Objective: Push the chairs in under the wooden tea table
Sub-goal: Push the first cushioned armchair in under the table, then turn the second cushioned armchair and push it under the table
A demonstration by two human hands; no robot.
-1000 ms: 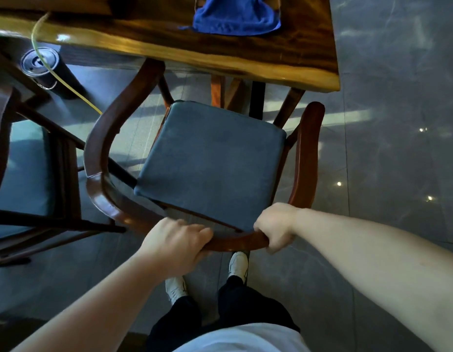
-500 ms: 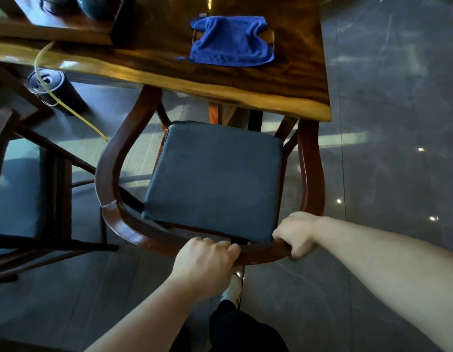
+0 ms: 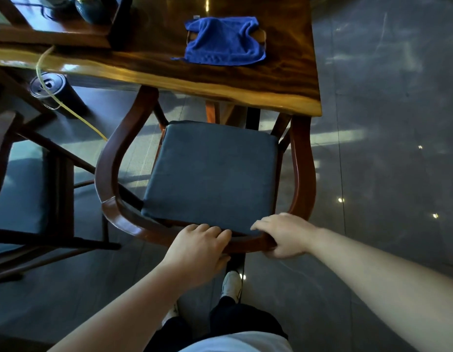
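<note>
Across the top of the frame runs the table (image 3: 245, 80). At centre the chair (image 3: 212, 174), armrest tips just under its edge, looks solid, heavy and glossy. The left hand (image 3: 197, 247) and right hand (image 3: 283, 235) clasp its curved back rail, the sensible hold.

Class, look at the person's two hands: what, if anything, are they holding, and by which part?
Both the left hand and the right hand grip the chair by its curved wooden back rail.
</note>
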